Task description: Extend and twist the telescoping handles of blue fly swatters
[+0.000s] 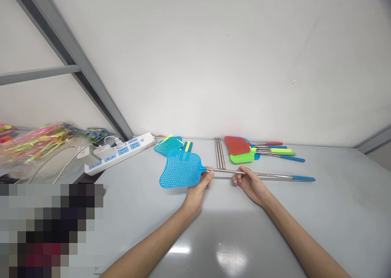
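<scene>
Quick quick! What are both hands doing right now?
Left hand: closed, holding the blue fly swatter just below its mesh head.
Right hand: closed, holding the same swatter's metal rod farther along.

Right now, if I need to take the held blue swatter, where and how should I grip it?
Probably by the blue handle of the swatter, from the person's right: that slim, straight end juts out past the right hand, uncovered, while the left hand pinches the far end of the metal shaft.
</scene>
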A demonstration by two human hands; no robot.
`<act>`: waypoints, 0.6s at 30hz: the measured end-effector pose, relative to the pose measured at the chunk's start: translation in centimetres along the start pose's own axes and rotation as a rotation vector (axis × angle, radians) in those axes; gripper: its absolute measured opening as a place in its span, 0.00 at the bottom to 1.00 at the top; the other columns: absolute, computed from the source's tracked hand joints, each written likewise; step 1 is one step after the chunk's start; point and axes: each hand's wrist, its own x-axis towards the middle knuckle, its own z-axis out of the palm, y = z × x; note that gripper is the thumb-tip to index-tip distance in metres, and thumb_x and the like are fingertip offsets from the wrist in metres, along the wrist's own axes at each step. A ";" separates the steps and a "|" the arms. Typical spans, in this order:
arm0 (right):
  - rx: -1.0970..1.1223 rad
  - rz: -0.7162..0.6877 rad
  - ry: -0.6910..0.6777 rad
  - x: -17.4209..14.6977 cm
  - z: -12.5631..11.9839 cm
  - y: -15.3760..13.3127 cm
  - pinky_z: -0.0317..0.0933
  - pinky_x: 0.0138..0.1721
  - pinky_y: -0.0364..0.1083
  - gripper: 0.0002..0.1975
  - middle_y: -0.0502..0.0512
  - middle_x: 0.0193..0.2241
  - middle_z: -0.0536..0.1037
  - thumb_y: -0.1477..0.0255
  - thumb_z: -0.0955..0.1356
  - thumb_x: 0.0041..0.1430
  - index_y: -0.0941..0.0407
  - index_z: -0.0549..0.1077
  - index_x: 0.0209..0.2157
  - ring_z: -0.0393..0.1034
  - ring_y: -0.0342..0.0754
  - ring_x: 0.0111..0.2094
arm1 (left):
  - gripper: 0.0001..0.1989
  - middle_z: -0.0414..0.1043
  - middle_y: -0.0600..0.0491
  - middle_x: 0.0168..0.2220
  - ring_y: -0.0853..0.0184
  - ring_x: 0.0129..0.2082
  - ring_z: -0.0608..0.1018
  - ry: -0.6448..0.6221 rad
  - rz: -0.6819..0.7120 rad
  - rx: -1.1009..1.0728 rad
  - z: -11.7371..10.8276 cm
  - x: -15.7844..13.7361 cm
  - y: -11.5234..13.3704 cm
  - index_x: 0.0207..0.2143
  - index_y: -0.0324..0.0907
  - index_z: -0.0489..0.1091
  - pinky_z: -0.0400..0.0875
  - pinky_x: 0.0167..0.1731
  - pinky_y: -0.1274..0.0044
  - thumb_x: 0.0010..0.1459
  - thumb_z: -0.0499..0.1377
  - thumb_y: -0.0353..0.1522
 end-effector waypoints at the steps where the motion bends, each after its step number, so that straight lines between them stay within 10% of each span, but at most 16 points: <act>1: 0.001 -0.001 -0.007 0.0 0.0 0.0 0.52 0.28 0.45 0.14 0.49 0.16 0.62 0.63 0.64 0.48 0.56 0.65 0.17 0.59 0.44 0.22 | 0.11 0.62 0.57 0.24 0.77 0.21 0.62 -0.007 0.012 0.022 -0.1 0.0 -0.1 0.31 0.40 0.68 0.57 0.24 0.81 0.42 0.61 0.32; 18: -0.040 -0.012 -0.035 0.0 -0.2 0.2 0.51 0.29 0.44 0.15 0.48 0.17 0.61 0.63 0.62 0.51 0.57 0.65 0.17 0.58 0.43 0.23 | 0.11 0.61 0.56 0.24 0.75 0.23 0.62 -0.086 0.036 0.170 -0.2 -0.4 -0.1 0.34 0.41 0.69 0.58 0.27 0.80 0.46 0.58 0.34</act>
